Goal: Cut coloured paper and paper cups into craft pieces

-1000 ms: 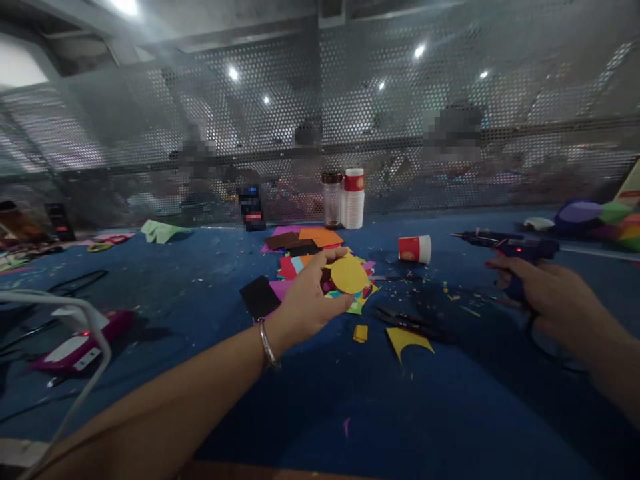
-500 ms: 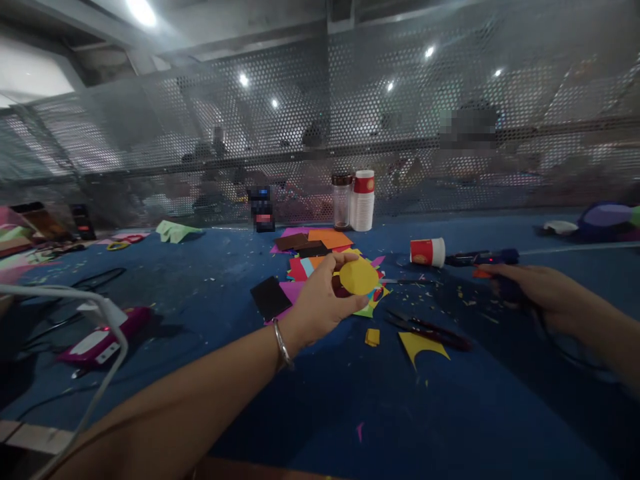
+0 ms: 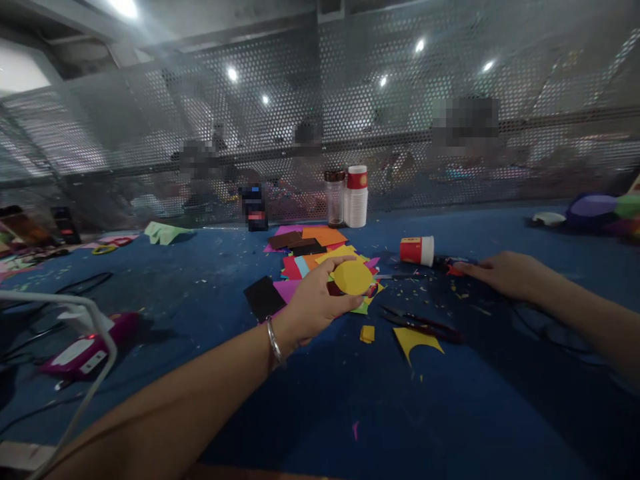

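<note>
The right hand has come down: a second ago it held the dark hot glue gun raised at the right, well apart from the red-and-white paper cup. Now the gun is low at the tabletop, its front end just beside the rim of the cup, which lies on its side. That suggests the gun is being set down, leaving gun and yellow paper well apart. The right fingers are at its orange trigger; much of the gun is hidden behind them, so I cannot tell how firmly they grip.

The left hand keeps its place, pinching the yellow paper circle by its edge, thumb on the near side and fingers on the far side. The circle sits above the pile of coloured paper. Nearer and to the right lie scissors and a curved yellow offcut.
</note>
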Demonstrator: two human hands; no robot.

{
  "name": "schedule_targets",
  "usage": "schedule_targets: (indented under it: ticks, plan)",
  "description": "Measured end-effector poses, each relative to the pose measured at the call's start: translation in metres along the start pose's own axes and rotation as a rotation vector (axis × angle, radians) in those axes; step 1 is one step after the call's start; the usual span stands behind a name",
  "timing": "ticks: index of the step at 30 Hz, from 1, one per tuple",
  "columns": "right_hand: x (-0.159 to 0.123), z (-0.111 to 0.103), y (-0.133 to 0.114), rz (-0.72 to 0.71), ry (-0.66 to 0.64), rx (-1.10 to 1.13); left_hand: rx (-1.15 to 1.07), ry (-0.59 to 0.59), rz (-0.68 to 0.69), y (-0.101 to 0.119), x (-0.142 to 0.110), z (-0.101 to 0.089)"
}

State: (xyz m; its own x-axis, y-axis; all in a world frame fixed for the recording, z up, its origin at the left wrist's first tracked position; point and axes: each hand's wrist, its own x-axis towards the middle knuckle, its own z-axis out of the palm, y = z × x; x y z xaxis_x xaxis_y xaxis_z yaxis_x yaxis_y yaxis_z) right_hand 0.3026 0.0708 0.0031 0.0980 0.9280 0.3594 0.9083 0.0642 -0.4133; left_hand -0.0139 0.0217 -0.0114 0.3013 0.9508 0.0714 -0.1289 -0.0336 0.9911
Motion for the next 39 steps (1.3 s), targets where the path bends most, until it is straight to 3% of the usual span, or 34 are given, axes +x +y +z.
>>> schedule_targets:
  ticks: [3, 5, 12, 15, 21, 26, 32, 39]
  plan:
    - [-0.01, -0.011, -0.015, 0.061, -0.002, -0.182, -0.007, -0.006, 0.022, -0.002, 0.001, 0.0]
    - [-0.018, -0.016, -0.033, 0.005, -0.051, -0.389, 0.009, -0.002, 0.033, -0.003, 0.001, 0.0]
    - [-0.045, 0.0, -0.097, -0.477, -0.627, -0.134, 0.09, 0.042, 0.066, -0.004, 0.004, -0.004]
    - [-0.052, 0.007, -0.11, -0.595, -0.737, -0.056, 0.112, 0.054, 0.079, -0.002, 0.005, -0.005]
    - [-0.056, 0.022, -0.125, -0.613, -0.739, -0.036, 0.095, 0.078, 0.067, -0.002, 0.005, -0.005]
    - [-0.058, 0.035, -0.123, -0.677, -0.72, -0.013, 0.089, 0.084, 0.081, -0.004, 0.007, -0.007]
    - [-0.061, 0.035, -0.12, -0.652, -0.735, 0.073, 0.102, 0.086, 0.094, -0.005, 0.009, -0.006]
    - [-0.059, 0.037, -0.118, -0.654, -0.678, 0.045, 0.002, 0.065, -0.03, -0.002, 0.005, -0.004]
